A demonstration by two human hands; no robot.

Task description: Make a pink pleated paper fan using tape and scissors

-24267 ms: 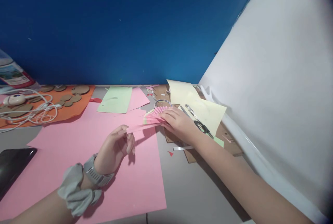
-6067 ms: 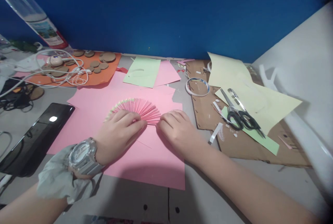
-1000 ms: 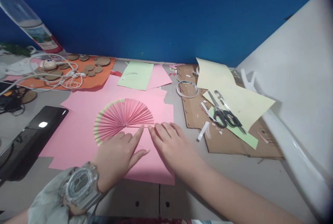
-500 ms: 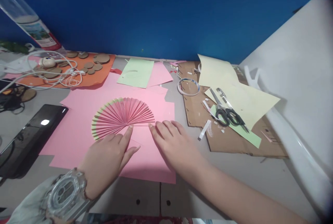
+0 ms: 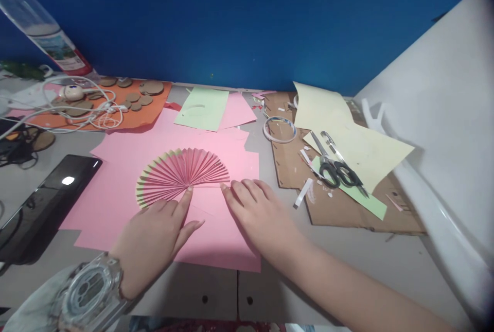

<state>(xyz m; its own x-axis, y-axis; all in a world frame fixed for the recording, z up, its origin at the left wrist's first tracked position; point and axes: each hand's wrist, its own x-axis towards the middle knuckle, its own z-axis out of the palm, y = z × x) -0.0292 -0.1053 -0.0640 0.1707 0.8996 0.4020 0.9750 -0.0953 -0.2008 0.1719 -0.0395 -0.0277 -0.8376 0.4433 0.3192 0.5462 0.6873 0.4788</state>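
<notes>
A pleated paper fan (image 5: 185, 167), pink with a light green edge on its left part, lies spread in a half circle on pink paper sheets (image 5: 227, 239). My left hand (image 5: 158, 229) has its index fingertip on the fan's centre point, with the thumb held apart. At the fan's right end, the index fingertip of my right hand (image 5: 257, 208) presses the lower straight edge. The other fingers of that hand rest flat on the pink paper. Both hands are open and grasp nothing. A clear watch (image 5: 90, 288) is on my left wrist.
Scissors (image 5: 335, 167) and cream paper (image 5: 370, 152) lie on cardboard (image 5: 335, 213) at the right, beside a tape roll (image 5: 280, 140). Leftward are a black phone-like device (image 5: 46, 208), white cables (image 5: 104, 110), cardboard discs (image 5: 151, 87) and a bottle (image 5: 57, 46). A blue wall (image 5: 231, 23) stands behind.
My left hand has shifted slightly left, its index fingertip sliding a little along the fan's centre. The fan's top edge sits slightly lower. My right hand stays in place.
</notes>
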